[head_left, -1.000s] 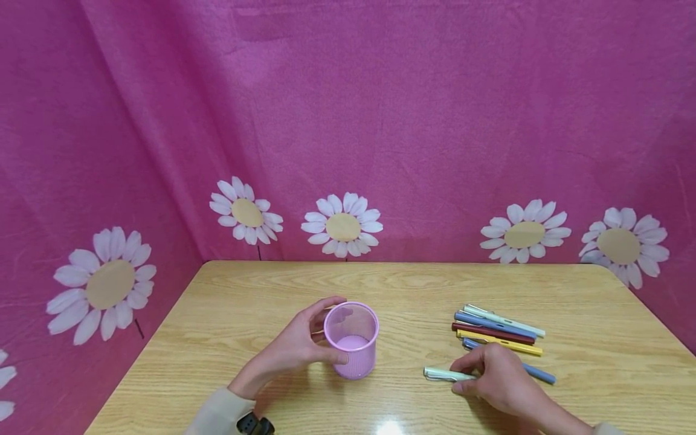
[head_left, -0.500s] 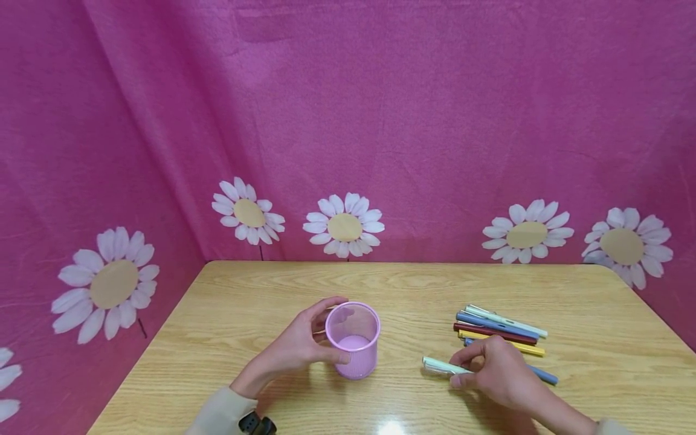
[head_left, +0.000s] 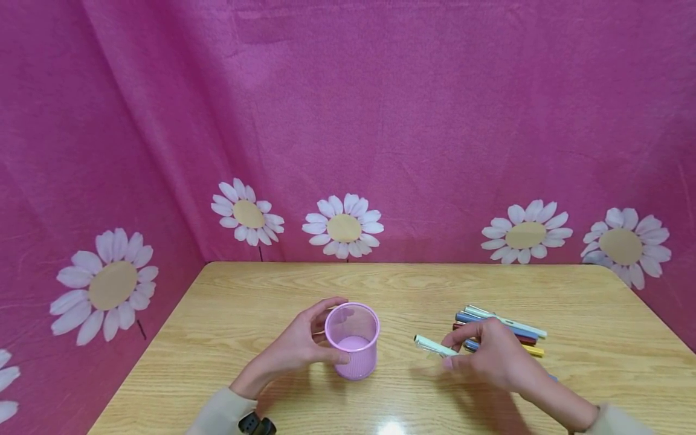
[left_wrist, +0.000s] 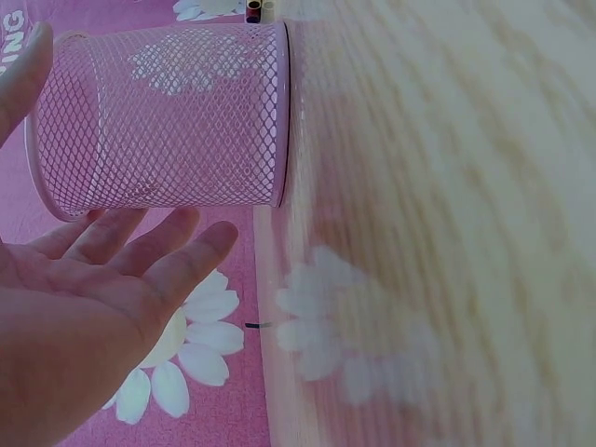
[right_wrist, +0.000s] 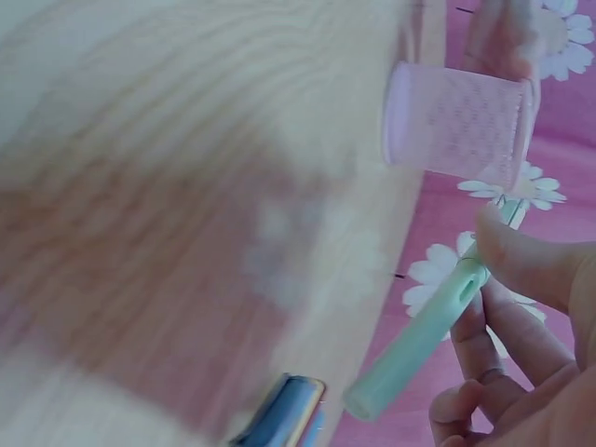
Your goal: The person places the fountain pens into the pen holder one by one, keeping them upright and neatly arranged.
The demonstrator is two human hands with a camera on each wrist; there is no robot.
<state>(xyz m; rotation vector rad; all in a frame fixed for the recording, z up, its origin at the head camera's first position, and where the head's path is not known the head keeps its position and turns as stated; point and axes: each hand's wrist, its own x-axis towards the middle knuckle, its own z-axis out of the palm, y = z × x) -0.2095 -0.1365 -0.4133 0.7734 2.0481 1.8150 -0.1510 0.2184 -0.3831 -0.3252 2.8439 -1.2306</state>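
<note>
A pink mesh pen holder (head_left: pixel 360 366) stands upright on the table. My left hand (head_left: pixel 296 347) holds it from the left, thumb across the near side and fingers round the back. In the left wrist view the fingers lie along one side of its mesh wall (left_wrist: pixel 177 121). To the right, my right hand (head_left: pixel 496 356) pinches a pale green pen between thumb and fingers, raised over the table. The pen's clip end (head_left: pixel 431 345) points left toward the holder, and its long barrel (right_wrist: pixel 424 340) slants away in the right wrist view.
Several pens lie in a row beyond my right hand: another pale green pen (head_left: pixel 516 323), a blue one, a dark red one, a yellow pen (head_left: pixel 535 350) and another blue pen (head_left: pixel 471 345), partly covered by the hand. Pink cloth (head_left: pixel 413 133) with daisies hangs behind the wooden table (head_left: pixel 261 284).
My right hand has lifted the pale green pen off the table and shifted it slightly left and away from me, its clip end rising. My left hand and the pen holder have stayed put.
</note>
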